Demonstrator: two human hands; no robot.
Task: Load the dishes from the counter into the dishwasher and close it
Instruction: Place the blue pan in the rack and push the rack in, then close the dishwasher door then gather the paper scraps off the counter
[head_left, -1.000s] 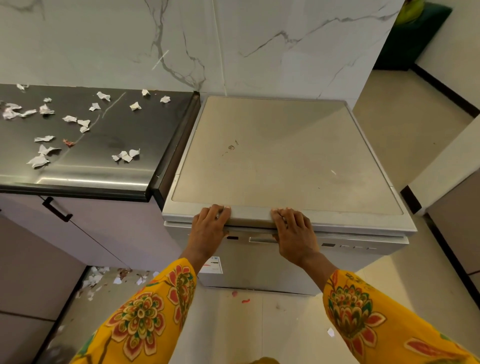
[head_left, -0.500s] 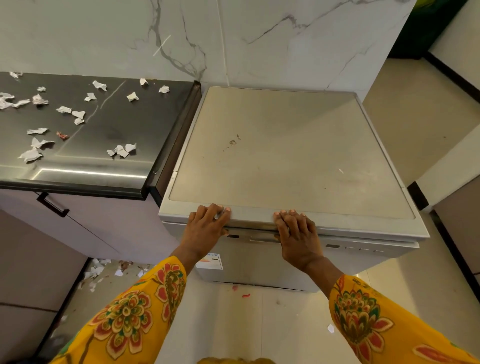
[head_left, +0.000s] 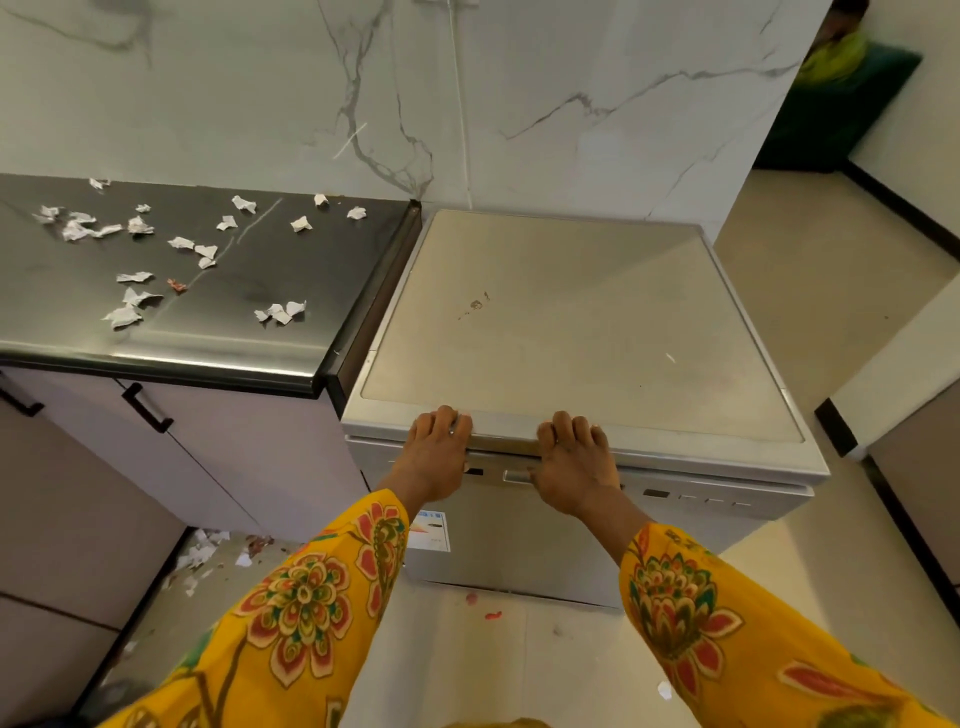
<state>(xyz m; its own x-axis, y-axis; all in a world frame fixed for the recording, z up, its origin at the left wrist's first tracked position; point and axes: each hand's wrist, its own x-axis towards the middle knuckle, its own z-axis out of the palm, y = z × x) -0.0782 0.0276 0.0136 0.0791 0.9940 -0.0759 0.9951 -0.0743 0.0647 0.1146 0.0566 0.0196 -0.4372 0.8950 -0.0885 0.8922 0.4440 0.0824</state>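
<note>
- The worktop (head_left: 218, 312) is on the left. It is dark, smooth and shiny, with a rounded front edge.
- Small torn paper scraps (head_left: 280, 313) lie all over it, white and crumpled. One tiny scrap is red.
- Under the worktop is a pale cabinet door with a black handle (head_left: 147, 409).
- More paper bits (head_left: 200, 553) lie on the floor by the cabinet.
- The dishwasher (head_left: 571, 332) stands right beside the worktop, touching its side. It is a grey metal box with a flat, square top. The top has a small brown mark on it. Its door is shut.
- The left hand (head_left: 435, 452) rests on the front top edge of the dishwasher. Its fingers (head_left: 441, 418) curl over the edge, so this grip is closed on the dishwasher rim.
- The right hand (head_left: 574, 467) sits just beside it on the same edge, fingers bent over the rim too. It covers part of the door handle.
- Both arms wear yellow sleeves (head_left: 311, 613) with big red flowers.
- Little buttons (head_left: 717, 500) run along the door's top strip, to the right of the hands.
- A white sticker (head_left: 431, 530) is on the door, partly hidden by the left sleeve.
- Behind it all is a white marble wall (head_left: 519, 93) with grey veins.
</note>
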